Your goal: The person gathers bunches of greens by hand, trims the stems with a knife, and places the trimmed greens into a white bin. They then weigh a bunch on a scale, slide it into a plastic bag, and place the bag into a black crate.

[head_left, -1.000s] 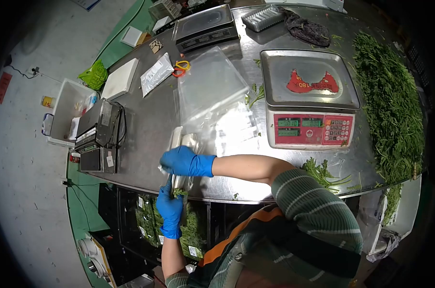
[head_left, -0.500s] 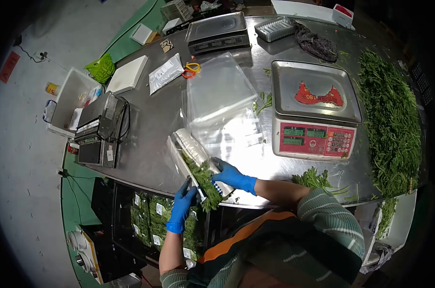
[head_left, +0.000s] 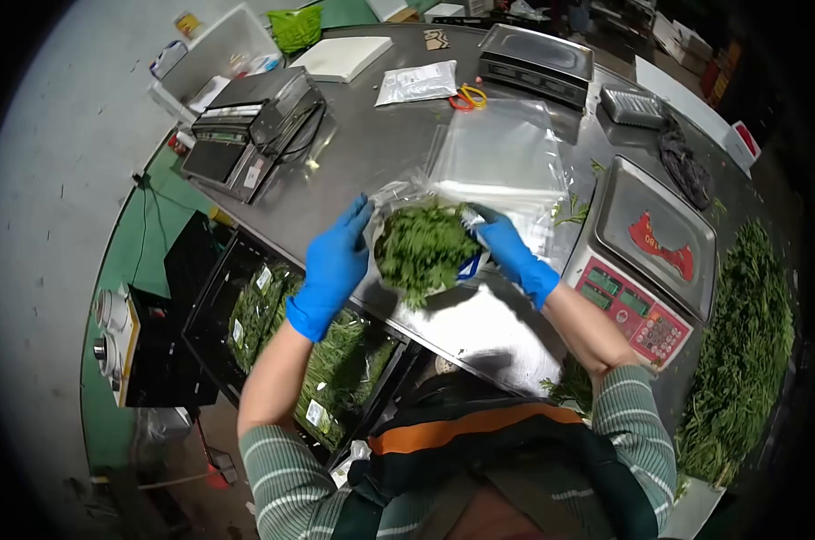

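Note:
A bunch of feathery leafy greens (head_left: pixel 425 247) stands in a clear plastic bag (head_left: pixel 398 189) over the table's front edge, its leaves facing me. My left hand (head_left: pixel 333 265), in a blue glove, is at the bag's left side with fingers long and close together; its thumb is hidden. On the right side, my gloved right hand (head_left: pixel 513 252) grips the bag and a white edge with blue marks beside the greens. The lower part of the bunch is out of sight. Behind it lies a stack of flat clear bags (head_left: pixel 502 148).
A red and steel scale (head_left: pixel 637 306) stands at right, beside a long heap of greens (head_left: pixel 740 351). A black crate (head_left: pixel 211 301) of bagged greens is below the left edge. Scissors (head_left: pixel 468 97), a white packet (head_left: pixel 416 83) and a black sealing machine (head_left: pixel 250 135) sit farther back.
The greens have come up from lying slanted on the table to facing me between my hands. My left hand has risen along the bag's side. The camera view has shifted and turned.

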A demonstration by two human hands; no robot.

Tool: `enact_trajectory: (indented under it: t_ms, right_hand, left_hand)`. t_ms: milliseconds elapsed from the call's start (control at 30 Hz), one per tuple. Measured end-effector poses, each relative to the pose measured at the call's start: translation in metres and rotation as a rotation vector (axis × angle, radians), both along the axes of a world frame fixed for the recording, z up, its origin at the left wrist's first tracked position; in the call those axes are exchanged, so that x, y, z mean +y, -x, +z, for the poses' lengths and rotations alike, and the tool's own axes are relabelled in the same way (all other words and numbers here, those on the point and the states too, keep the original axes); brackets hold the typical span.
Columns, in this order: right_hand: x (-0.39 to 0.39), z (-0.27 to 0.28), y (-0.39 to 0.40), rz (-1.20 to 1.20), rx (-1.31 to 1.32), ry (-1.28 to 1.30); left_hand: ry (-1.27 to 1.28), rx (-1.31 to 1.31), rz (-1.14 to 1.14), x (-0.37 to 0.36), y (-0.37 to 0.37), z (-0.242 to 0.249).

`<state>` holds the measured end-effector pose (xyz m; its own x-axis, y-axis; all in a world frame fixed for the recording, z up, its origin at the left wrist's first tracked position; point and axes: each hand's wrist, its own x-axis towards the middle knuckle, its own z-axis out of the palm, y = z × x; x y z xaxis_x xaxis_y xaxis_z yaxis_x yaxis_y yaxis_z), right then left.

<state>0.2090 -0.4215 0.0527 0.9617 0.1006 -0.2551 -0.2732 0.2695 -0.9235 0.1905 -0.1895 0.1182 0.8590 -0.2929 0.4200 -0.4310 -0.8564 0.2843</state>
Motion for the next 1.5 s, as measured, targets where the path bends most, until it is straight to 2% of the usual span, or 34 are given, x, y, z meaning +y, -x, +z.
enact_trajectory:
  t_ms: [33, 67, 100, 133, 167, 200, 333, 367, 433, 500, 533, 567, 633, 667, 733, 767, 800, 900, 967, 1033, 1067, 1100, 1133, 1200, 1233, 1267, 1333, 1367, 1433, 1467, 1500]
  right_hand:
    - [-0.004, 0.029, -0.003, 0.052, -0.02, 0.016]
    - [-0.01, 0.055, -0.005, 0.143, -0.08, 0.179]
    - [-0.014, 0.068, -0.008, 0.157, -0.15, 0.135]
    - [-0.015, 0.07, -0.013, 0.148, -0.244, 0.113]
    - [-0.011, 0.072, -0.019, 0.178, -0.179, 0.17]
    - [-0.006, 0.076, -0.021, 0.203, -0.121, 0.223]
    - [-0.014, 0.146, 0.001, 0.285, -0.335, 0.252]
    - [-0.014, 0.145, 0.0, 0.269, -0.401, 0.249]
    - [-0.01, 0.122, -0.008, 0.245, -0.43, 0.307]
    - [-0.009, 0.093, -0.019, 0.288, -0.558, 0.903]
    - [-0.011, 0.086, -0.017, 0.243, -0.746, 1.401]
    - [-0.01, 0.094, -0.011, 0.237, -0.759, 1.398]
    - [-0.009, 0.113, 0.003, 0.104, -1.221, 1.328]
    - [-0.008, 0.112, 0.002, 0.117, -1.359, 1.354]
    - [-0.011, 0.112, -0.001, 0.414, -1.465, 1.308]
    - [-0.019, 0.105, -0.011, 0.447, -1.544, 1.257]
    - [-0.03, 0.119, -0.022, 0.251, -1.574, 1.072]
    - [-0.131, 0.213, -0.02, -0.45, -1.289, 0.539]
    - [-0.18, 0.234, -0.024, -0.791, -1.408, 0.512]
    - [-0.211, 0.206, -0.027, -0.591, -1.492, 0.401]
    - [-0.225, 0.175, -0.027, -0.539, -1.474, 0.484]
    - [-0.239, 0.144, -0.028, -0.486, -1.457, 0.569]
    - [-0.247, 0.118, -0.016, -0.468, -1.441, 0.974]
    - [-0.254, 0.084, 0.012, -0.266, -1.19, 1.704]
    - [-0.252, 0.071, 0.027, -0.223, -1.02, 1.821]
    - [-0.245, 0.062, 0.042, -0.166, -0.85, 1.941]
    - [-0.227, 0.056, 0.067, -0.326, -0.361, 1.951]
    - [-0.22, 0.045, 0.07, -0.426, -0.748, 1.792]
    - [-0.153, 0.036, 0.082, -0.352, -0.854, 1.274]
    - [-0.114, 0.037, 0.093, -0.123, -0.794, 1.098]
    - [-0.087, 0.014, 0.103, 0.097, -0.718, 1.031]
  left_hand:
    - [0.005, -0.001, -0.04, 0.005, -0.008, 0.015]
    - [0.011, -0.009, -0.088, 0.008, -0.017, 0.031]
    - [0.086, 0.033, -0.11, 0.008, -0.021, 0.046]
    - [0.125, 0.256, 0.009, -0.001, -0.019, 0.066]
    - [0.153, 0.485, 0.126, -0.008, -0.02, 0.079]
    - [0.049, 0.635, 0.146, 0.0, -0.035, 0.072]
    - [0.337, 0.548, 0.015, -0.003, -0.017, 0.129]
    - [0.426, 0.507, -0.039, -0.002, -0.013, 0.135]
    - [0.483, 0.625, -0.019, 0.006, -0.032, 0.116]
    - [0.46, 0.779, 0.011, 0.007, -0.037, 0.088]
    - [0.458, 0.78, 0.007, 0.007, -0.036, 0.084]
    - [0.457, 0.782, 0.005, 0.004, -0.034, 0.084]
    - [0.42, 0.797, 0.045, 0.004, -0.039, 0.083]
    - [0.468, 0.785, 0.004, 0.005, -0.042, 0.078]
    - [0.506, 0.804, -0.03, 0.006, -0.05, 0.076]
    - [0.518, 0.82, -0.026, 0.006, -0.055, 0.076]
    - [0.53, 0.83, -0.022, 0.006, -0.061, 0.079]
    - [0.588, 0.784, -0.047, -0.006, -0.082, 0.09]
    - [0.561, 0.782, -0.067, -0.024, -0.078, 0.107]
    - [0.522, 0.695, -0.126, -0.044, -0.063, 0.116]
    - [0.542, 0.688, -0.194, -0.05, -0.05, 0.116]
    - [0.331, 0.679, -0.213, -0.053, -0.036, 0.118]
    - [0.119, 0.67, -0.231, -0.052, -0.023, 0.114]
    - [0.075, 0.684, -0.387, -0.047, 0.01, 0.101]
    - [-0.031, 0.8, -0.382, -0.046, 0.021, 0.104]
    - [0.043, 0.793, -0.368, -0.04, 0.024, 0.084]
    - [0.319, 0.459, -0.385, -0.04, 0.025, 0.027]
    - [0.096, 0.226, -0.396, -0.046, 0.023, 0.002]
    - [-0.162, 0.149, -0.53, -0.062, 0.024, -0.065]
    - [-0.303, 0.243, -0.595, -0.065, 0.029, -0.111]
    - [-0.4, 0.235, -0.589, -0.065, 0.034, -0.134]
